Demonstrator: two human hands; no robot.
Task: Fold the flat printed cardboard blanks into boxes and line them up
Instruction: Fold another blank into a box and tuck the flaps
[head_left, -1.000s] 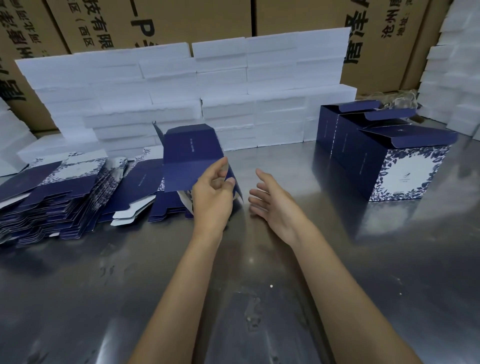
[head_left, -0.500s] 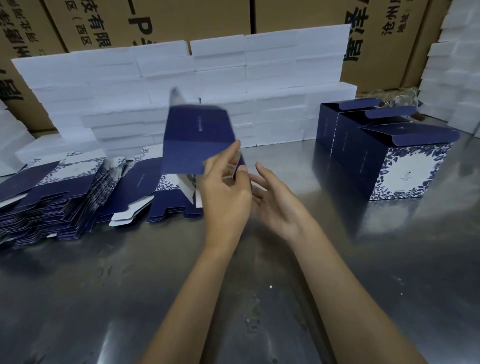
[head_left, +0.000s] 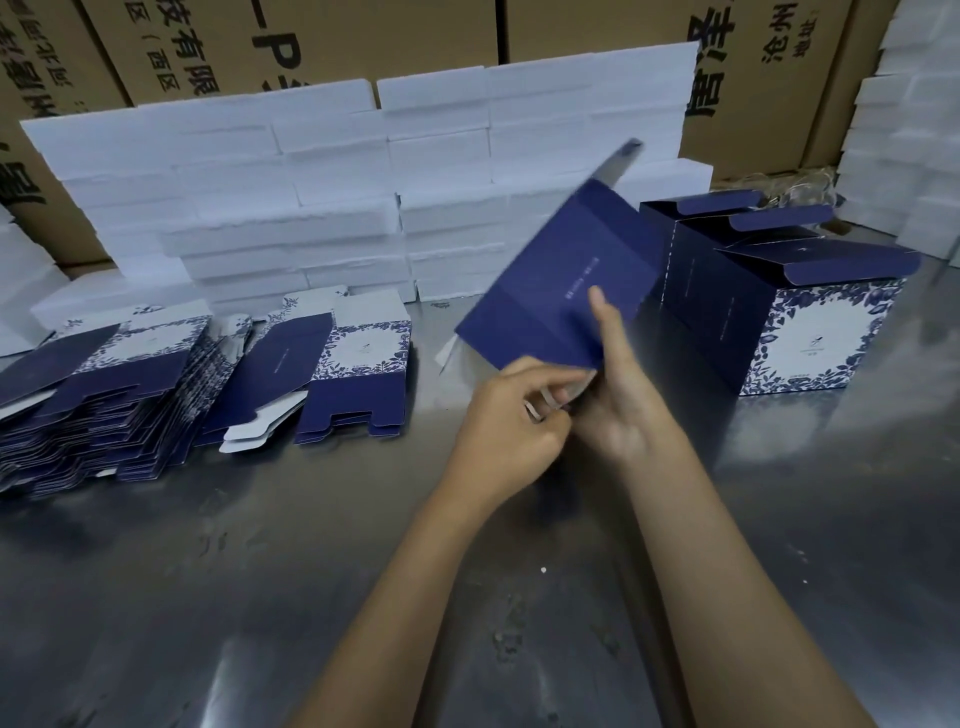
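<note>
A flat navy cardboard blank (head_left: 558, 283) is held tilted above the steel table, its top leaning to the right. My right hand (head_left: 618, 395) grips its lower right edge, thumb lying on the printed face. My left hand (head_left: 511, 421) pinches the flaps at its bottom edge. More flat blanks (head_left: 130, 384) lie in fanned stacks at the left. Three folded navy boxes with floral white fronts (head_left: 810, 332) stand in a row at the right, lids open.
A wall of white foam blocks (head_left: 322, 171) runs along the back of the steel table (head_left: 260, 597). More foam blocks (head_left: 909, 130) are stacked at the far right. Brown printed cartons (head_left: 363, 36) stand behind.
The blank moved right from the stacks and tilted toward the folded boxes. My right hand, empty before, now grips it, and my left hand shifted to the bottom flaps.
</note>
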